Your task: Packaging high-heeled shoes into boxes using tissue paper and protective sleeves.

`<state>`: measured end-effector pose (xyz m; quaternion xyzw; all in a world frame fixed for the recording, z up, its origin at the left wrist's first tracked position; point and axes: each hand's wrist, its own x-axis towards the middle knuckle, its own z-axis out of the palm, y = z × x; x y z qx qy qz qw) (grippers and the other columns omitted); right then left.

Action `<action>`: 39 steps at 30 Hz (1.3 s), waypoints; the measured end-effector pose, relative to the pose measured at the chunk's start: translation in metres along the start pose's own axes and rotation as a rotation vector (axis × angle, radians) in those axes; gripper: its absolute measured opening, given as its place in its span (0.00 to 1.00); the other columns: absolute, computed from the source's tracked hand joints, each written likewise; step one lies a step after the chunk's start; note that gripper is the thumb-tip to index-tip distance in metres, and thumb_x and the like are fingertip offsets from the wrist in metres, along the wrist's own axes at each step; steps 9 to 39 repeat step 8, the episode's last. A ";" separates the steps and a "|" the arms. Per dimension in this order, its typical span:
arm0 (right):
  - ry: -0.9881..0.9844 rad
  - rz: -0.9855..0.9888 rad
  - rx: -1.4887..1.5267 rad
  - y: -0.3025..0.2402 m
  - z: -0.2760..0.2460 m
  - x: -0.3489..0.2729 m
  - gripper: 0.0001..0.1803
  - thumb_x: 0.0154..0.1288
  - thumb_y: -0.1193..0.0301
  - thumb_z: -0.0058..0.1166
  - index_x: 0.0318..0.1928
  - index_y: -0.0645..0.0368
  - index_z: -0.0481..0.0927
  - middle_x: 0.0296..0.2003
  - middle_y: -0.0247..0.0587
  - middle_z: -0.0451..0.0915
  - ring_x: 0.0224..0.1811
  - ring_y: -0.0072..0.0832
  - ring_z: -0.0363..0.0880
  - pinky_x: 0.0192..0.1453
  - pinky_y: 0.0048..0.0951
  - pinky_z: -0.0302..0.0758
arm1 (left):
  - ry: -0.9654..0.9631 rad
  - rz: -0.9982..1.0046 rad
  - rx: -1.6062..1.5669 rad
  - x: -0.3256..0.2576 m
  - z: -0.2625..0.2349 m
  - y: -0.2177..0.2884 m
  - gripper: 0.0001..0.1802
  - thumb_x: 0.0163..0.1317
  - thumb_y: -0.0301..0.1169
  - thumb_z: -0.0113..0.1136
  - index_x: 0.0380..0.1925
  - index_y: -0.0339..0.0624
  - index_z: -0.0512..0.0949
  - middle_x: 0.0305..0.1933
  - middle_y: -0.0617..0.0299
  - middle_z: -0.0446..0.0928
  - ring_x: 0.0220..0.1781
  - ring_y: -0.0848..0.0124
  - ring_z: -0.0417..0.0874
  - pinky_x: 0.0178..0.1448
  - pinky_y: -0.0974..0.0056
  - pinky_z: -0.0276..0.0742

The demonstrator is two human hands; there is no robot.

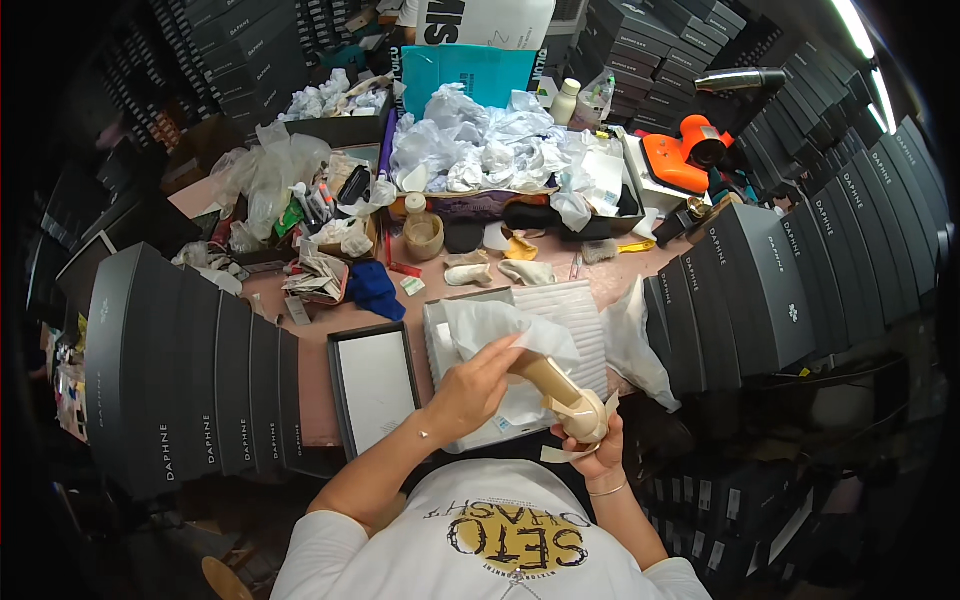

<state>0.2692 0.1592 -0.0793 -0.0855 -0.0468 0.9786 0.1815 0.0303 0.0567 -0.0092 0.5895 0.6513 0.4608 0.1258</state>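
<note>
Both hands are busy: the left hand (470,385) pinches white tissue paper (495,325) at the toe of the beige high-heeled shoe (565,395), fingers closed on it, while the right hand (590,450) wraps the heel end over the open shoe box (590,310). Risk, I'd say: the tissue tears if tugged, or the shoe slips toward six o'clock, off the table's (315,390) edge.

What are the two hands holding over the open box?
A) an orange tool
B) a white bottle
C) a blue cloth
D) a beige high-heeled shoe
D: the right hand grips the beige high-heeled shoe from below, and the left hand touches its upper end, above the open box lined with white tissue paper.
</note>
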 end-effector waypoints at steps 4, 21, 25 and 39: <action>0.246 -0.073 -0.223 0.020 0.076 0.024 0.35 0.58 0.64 0.61 0.64 0.63 0.63 0.59 0.50 0.69 0.63 0.45 0.68 0.63 0.42 0.72 | 0.012 0.236 0.088 -0.006 -0.004 0.040 0.24 0.50 0.19 0.55 0.50 0.35 0.74 0.60 0.52 0.72 0.35 0.62 0.83 0.35 0.66 0.81; 0.302 -0.228 -0.439 0.044 0.082 0.047 0.37 0.60 0.65 0.60 0.66 0.60 0.59 0.62 0.45 0.67 0.65 0.37 0.65 0.68 0.41 0.63 | -0.027 0.402 0.025 -0.003 0.022 0.055 0.24 0.47 0.21 0.57 0.49 0.37 0.76 0.60 0.55 0.73 0.30 0.69 0.83 0.30 0.70 0.80; 0.302 -0.228 -0.439 0.044 0.082 0.047 0.37 0.60 0.65 0.60 0.66 0.60 0.59 0.62 0.45 0.67 0.65 0.37 0.65 0.68 0.41 0.63 | -0.027 0.402 0.025 -0.003 0.022 0.055 0.24 0.47 0.21 0.57 0.49 0.37 0.76 0.60 0.55 0.73 0.30 0.69 0.83 0.30 0.70 0.80; 0.302 -0.228 -0.439 0.044 0.082 0.047 0.37 0.60 0.65 0.60 0.66 0.60 0.59 0.62 0.45 0.67 0.65 0.37 0.65 0.68 0.41 0.63 | -0.027 0.402 0.025 -0.003 0.022 0.055 0.24 0.47 0.21 0.57 0.49 0.37 0.76 0.60 0.55 0.73 0.30 0.69 0.83 0.30 0.70 0.80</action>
